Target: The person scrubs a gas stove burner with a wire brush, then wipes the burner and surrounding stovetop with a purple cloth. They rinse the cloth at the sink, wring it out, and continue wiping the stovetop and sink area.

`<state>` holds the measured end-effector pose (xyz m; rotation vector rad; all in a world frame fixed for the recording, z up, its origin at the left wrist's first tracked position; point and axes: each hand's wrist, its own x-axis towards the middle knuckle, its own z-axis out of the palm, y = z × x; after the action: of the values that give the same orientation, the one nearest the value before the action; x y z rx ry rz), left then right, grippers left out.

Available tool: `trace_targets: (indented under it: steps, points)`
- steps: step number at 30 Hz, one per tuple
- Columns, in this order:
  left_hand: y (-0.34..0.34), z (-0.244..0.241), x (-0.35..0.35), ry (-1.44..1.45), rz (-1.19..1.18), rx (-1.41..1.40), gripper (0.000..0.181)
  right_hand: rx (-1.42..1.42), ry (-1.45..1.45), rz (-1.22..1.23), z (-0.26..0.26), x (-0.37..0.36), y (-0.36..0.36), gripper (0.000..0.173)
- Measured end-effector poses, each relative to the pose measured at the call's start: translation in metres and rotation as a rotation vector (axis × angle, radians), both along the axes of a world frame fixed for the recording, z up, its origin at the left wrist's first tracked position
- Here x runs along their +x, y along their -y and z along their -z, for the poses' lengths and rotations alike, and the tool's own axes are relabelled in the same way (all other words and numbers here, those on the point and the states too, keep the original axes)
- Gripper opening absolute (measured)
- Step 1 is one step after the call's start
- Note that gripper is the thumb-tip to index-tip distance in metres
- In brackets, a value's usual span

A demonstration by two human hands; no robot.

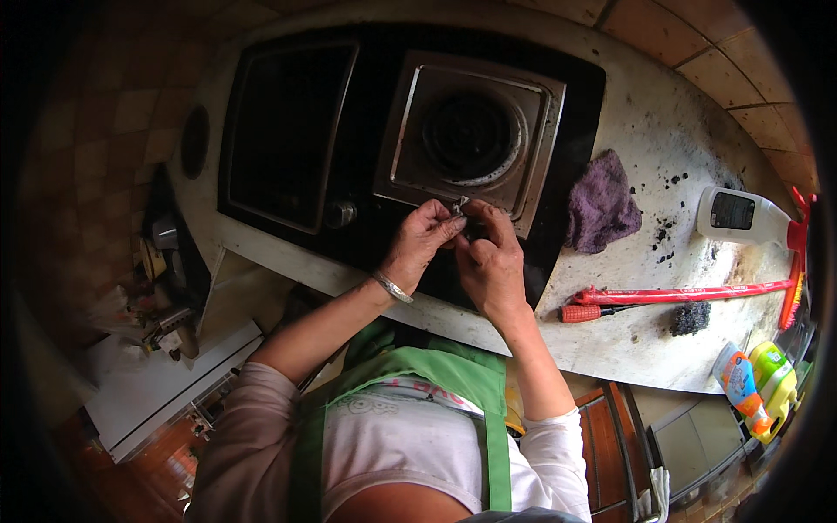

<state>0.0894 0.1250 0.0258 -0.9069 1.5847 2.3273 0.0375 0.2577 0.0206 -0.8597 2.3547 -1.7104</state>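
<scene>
My left hand [416, 238] and my right hand [489, 261] meet over the front edge of a dark cooktop [366, 163]. Between their fingertips is a small, crumpled greyish piece [460, 204], too small to name. Just behind the fingers lies a square metal burner tray [405, 131] with a blackened round burner [468, 134] in it. A control knob [340, 214] sits left of my left hand. Right of the cooktop, a purple cloth [603, 204] lies bunched on the counter.
On the stained counter [588, 340] at right are black crumbs [664, 232], a white bottle [742, 216], a red-handled brush [719, 291], a red-handled tool [580, 314] and a dark scouring pad [690, 318]. Orange-capped [740, 382] and yellow-green [773, 379] bottles stand at the right edge.
</scene>
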Motion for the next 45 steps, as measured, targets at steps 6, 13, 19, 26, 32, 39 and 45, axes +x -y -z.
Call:
trace_targets:
  steps: [6, 13, 19, 26, 32, 39, 45]
  points:
    - [0.02, -0.014, -0.016, 0.0, 0.222, -0.364, 0.015, -0.066, 0.08, 0.07, -0.005, -0.015, -0.011, 0.01]
    - [0.084, -0.028, -0.067, -0.144, 0.36, -1.082, 0.018, 0.002, 0.045, 0.146, -0.014, -0.017, -0.023, 0.022]
    - [0.099, -0.022, -0.107, -0.518, 0.668, -1.487, 0.034, -0.012, 0.069, 0.158, -0.01, 0.004, -0.021, 0.016]
    - [0.114, -0.008, -0.148, -0.61, 1.157, -1.646, 0.053, -0.007, 0.041, 0.234, -0.008, 0.013, -0.027, 0.02]
    - [0.109, -0.006, -0.153, -0.898, 1.36, -2.119, 0.047, -0.013, 0.046, 0.312, -0.008, 0.024, -0.027, 0.022]
    - [0.093, -0.006, -0.14, -0.556, 1.256, -1.96, 0.041, 0.008, 0.045, 0.376, -0.007, 0.038, -0.028, 0.024]
    - [0.083, -0.011, -0.138, -0.272, 1.218, -1.787, 0.042, -0.004, 0.044, 0.436, -0.007, 0.048, -0.029, 0.027]
